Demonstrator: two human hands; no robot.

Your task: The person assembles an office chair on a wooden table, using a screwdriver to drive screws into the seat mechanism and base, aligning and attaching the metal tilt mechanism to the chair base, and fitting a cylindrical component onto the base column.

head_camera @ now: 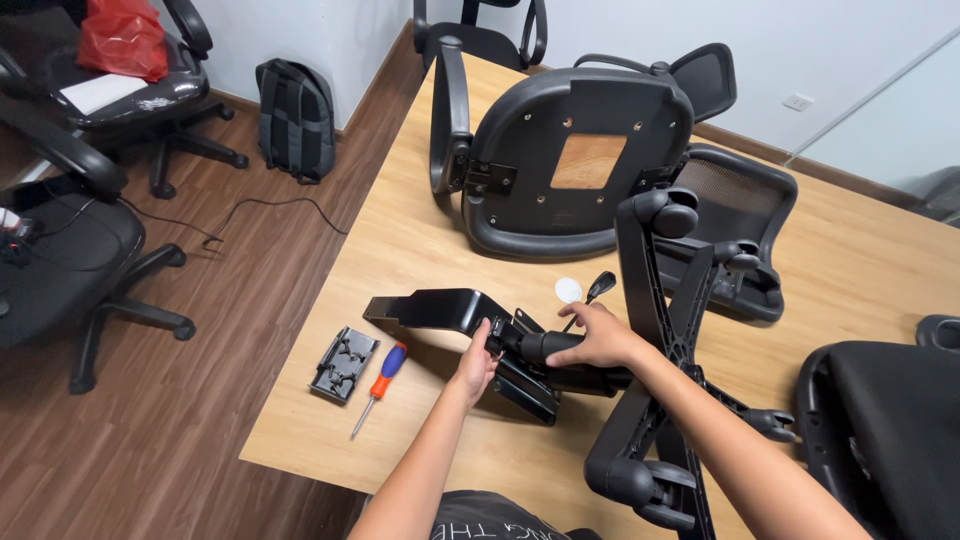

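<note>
On the wooden table lies a black chair tilt mechanism with a bent metal plate and a lever. My left hand grips the mechanism's near side from below. My right hand is closed around the black gas cylinder that sticks into the mechanism. The cylinder leads to a black five-star wheeled base lying on its side to the right.
An upturned black seat with armrests and a mesh backrest lie further back. An orange-handled screwdriver and a small black parts tray rest near the table's left edge. Office chairs, a backpack and a red bag are on the left.
</note>
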